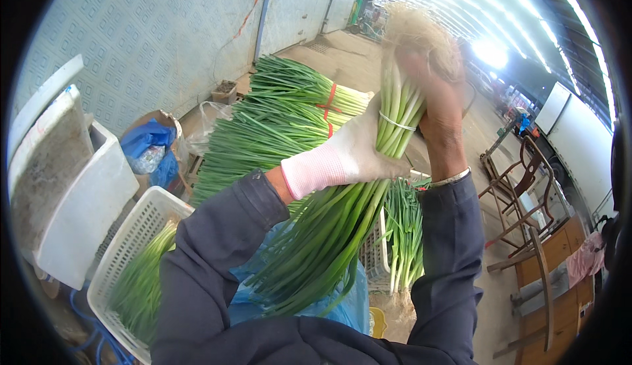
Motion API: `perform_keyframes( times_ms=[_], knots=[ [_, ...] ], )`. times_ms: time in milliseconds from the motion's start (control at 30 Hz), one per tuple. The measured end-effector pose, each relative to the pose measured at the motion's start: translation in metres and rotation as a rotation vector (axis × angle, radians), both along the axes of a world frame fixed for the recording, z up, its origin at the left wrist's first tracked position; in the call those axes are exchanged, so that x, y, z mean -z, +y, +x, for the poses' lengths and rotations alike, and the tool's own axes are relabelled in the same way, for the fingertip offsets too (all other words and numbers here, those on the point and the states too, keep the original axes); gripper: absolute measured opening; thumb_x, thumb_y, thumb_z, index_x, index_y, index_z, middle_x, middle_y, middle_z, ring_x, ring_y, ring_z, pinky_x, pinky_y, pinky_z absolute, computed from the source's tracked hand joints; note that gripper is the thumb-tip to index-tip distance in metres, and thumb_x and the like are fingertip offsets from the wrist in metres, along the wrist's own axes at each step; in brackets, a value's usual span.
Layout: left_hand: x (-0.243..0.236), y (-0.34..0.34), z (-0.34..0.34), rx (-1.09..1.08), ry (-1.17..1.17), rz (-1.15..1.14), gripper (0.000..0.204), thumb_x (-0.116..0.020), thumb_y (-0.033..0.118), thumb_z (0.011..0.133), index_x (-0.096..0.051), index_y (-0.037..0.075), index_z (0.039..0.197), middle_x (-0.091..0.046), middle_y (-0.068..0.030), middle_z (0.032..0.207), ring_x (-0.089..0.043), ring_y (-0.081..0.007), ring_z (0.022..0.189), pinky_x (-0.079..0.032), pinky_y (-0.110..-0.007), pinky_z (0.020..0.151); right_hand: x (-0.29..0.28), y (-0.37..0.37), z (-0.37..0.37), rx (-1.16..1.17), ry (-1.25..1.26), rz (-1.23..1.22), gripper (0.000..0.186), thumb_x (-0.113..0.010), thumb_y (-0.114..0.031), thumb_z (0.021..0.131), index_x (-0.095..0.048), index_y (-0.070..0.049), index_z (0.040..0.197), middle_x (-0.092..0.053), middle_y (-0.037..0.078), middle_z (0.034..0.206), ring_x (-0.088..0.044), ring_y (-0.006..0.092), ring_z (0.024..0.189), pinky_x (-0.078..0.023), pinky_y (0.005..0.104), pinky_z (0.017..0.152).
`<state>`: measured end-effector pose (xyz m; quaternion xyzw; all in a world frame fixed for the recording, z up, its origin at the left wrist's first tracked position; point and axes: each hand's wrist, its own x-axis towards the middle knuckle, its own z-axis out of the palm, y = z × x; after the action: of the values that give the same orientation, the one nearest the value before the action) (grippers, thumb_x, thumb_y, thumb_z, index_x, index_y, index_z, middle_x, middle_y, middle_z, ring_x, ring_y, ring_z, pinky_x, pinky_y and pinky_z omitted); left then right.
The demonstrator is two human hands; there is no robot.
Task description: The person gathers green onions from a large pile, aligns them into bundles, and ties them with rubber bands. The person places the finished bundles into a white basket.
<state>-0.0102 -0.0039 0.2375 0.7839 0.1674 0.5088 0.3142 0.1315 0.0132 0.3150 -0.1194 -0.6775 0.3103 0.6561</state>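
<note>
I hold a long bunch of green onions upright at a slant, roots up and leaves hanging down over a blue plastic sheet. My left hand, in a pale glove with a pink cuff, grips the stalks just below a thin white band. My bare right hand is closed on the bunch near its pale, stringy roots, slightly blurred. Behind them lie stacked bundles of green onions with red ties. More onions lie beside a crate at the right.
A white perforated basket of greens is at lower left, beside white boxes and a bin with blue bags. A tiled wall runs along the left. Wooden chairs, a cabinet and a white vehicle body are at right.
</note>
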Motion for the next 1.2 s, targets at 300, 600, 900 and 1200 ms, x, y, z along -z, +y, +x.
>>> perform_keyframes(
  times_ms=[300,600,900,1200],
  knots=[
    [-0.016,0.008,-0.02,0.127,0.016,-0.082,0.089,-0.082,0.029,0.076,-0.036,-0.003,0.145,-0.059,-0.0197,0.127,-0.057,-0.0239,0.117,-0.045,-0.035,0.101,0.005,0.003,0.003,0.051,0.114,-0.031,0.05,-0.072,0.002,0.082,-0.054,-0.004,0.129,-0.067,0.008,0.116,-0.067,0.0177,0.103,-0.057,0.0318,0.089],
    [-0.036,0.016,-0.026,-0.332,-0.123,-0.002,0.02,-0.074,0.016,0.087,-0.07,-0.002,0.095,-0.07,-0.004,0.088,-0.062,-0.0089,0.079,-0.051,-0.026,0.075,0.012,0.004,-0.001,0.137,0.143,0.016,0.051,-0.073,0.004,0.081,-0.054,-0.003,0.128,-0.067,0.008,0.115,-0.066,0.0171,0.102,-0.056,0.0309,0.089],
    [-0.046,0.02,-0.023,-0.179,-0.17,-0.029,0.025,-0.072,0.019,0.086,-0.069,-0.004,0.095,-0.068,-0.002,0.086,-0.059,-0.0071,0.078,-0.05,-0.025,0.072,0.01,0.002,0.005,0.185,0.122,0.025,0.051,-0.077,0.0,0.08,-0.054,-0.003,0.126,-0.068,0.008,0.11,-0.067,0.0169,0.099,-0.056,0.031,0.087],
    [-0.04,0.014,-0.02,-0.214,-0.128,0.014,0.018,-0.069,0.015,0.084,-0.068,-0.002,0.089,-0.066,-0.0001,0.079,-0.056,-0.0047,0.075,-0.049,-0.024,0.069,0.016,0.002,0.006,0.17,0.146,0.021,0.054,-0.076,0.002,0.078,-0.054,-0.002,0.127,-0.068,0.009,0.111,-0.068,0.0177,0.098,-0.057,0.0309,0.086]
  ],
)
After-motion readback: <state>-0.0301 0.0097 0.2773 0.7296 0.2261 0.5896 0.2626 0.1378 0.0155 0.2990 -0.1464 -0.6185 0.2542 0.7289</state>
